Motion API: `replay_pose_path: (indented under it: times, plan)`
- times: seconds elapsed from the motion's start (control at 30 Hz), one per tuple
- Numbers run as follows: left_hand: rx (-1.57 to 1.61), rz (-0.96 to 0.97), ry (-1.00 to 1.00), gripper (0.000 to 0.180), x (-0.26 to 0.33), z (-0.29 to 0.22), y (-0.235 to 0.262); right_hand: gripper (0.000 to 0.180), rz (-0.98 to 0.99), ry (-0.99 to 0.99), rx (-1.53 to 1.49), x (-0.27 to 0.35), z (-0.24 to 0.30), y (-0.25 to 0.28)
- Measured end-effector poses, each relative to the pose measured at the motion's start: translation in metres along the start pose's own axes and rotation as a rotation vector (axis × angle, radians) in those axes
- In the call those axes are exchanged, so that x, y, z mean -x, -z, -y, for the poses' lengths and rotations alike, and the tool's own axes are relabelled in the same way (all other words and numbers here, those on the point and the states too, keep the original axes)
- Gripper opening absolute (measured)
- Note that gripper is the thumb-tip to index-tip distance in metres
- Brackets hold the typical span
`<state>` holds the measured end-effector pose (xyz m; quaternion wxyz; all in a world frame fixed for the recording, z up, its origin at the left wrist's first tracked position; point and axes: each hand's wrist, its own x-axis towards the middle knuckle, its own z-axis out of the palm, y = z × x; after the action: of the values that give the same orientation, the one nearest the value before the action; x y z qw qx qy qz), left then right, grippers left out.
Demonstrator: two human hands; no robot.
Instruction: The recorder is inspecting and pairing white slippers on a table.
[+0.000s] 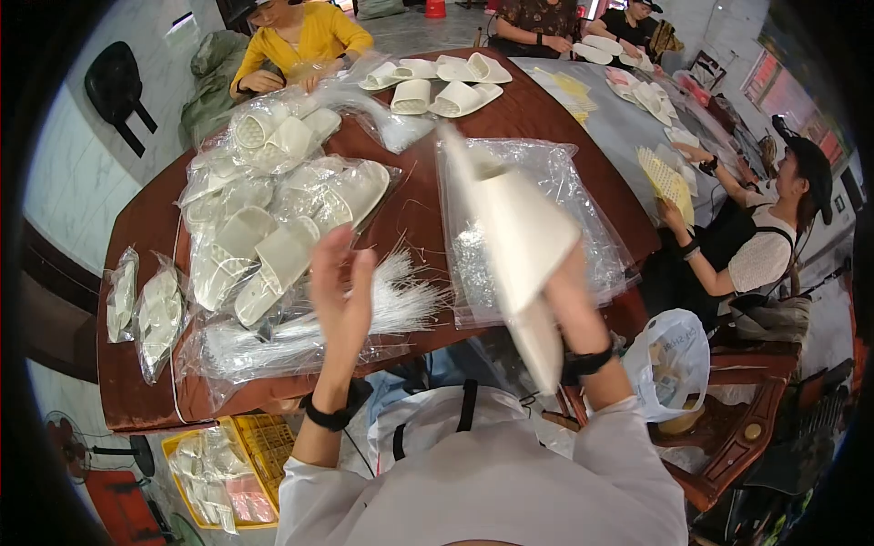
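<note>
My right hand [572, 309] holds up a pair of white slippers [514, 241], soles together, above a stack of clear plastic bags [583, 182] on the brown table [150, 227]. My left hand [339, 291] is raised with fingers spread, holding nothing, just above a bundle of thin white plastic ties [401, 296]. To its left lies a heap of bagged white slippers [273, 218].
Loose white slippers [442, 86] lie at the far table edge near a person in yellow [296, 41]. Another person [756, 246] sits at right holding yellow sheets. A yellow crate [232, 469] with bagged slippers stands on the floor at lower left. A white bag [674, 359] hangs at right.
</note>
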<state>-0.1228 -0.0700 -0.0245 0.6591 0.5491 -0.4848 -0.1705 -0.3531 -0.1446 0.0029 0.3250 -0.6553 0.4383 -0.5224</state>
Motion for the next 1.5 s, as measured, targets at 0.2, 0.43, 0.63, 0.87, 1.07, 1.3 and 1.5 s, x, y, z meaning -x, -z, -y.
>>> replay_pose_path:
  times: [0.2,0.43,0.63,0.87,1.07,1.3,1.5]
  plan:
    - [0.276,0.378,0.672,0.061,0.001,0.089,-0.056,0.023,-0.149,0.034,-0.167,-0.087,-0.094,0.122]
    - [0.027,0.625,0.872,0.079,-0.002,0.073,-0.105,0.045,-0.317,0.033,0.738,-0.182,-0.234,0.191]
    - [-0.016,0.541,0.822,0.075,-0.001,0.077,-0.107,0.057,-0.093,-0.324,0.848,-0.216,-0.260,0.178]
    - [-0.020,0.610,0.860,0.055,-0.006,0.094,-0.104,0.032,-0.220,0.167,0.748,-0.137,-0.251,0.156]
    - [-0.012,0.678,0.787,0.031,0.005,0.121,-0.124,0.043,-0.100,0.023,0.885,-0.014,-0.214,0.130]
    - [-0.131,0.644,0.553,0.036,0.019,0.105,-0.125,0.049,-0.004,-0.144,0.498,0.004,-0.215,0.107]
    - [-0.046,0.708,0.612,0.050,0.009,0.078,-0.065,0.047,0.140,0.004,0.648,-0.010,-0.204,0.086]
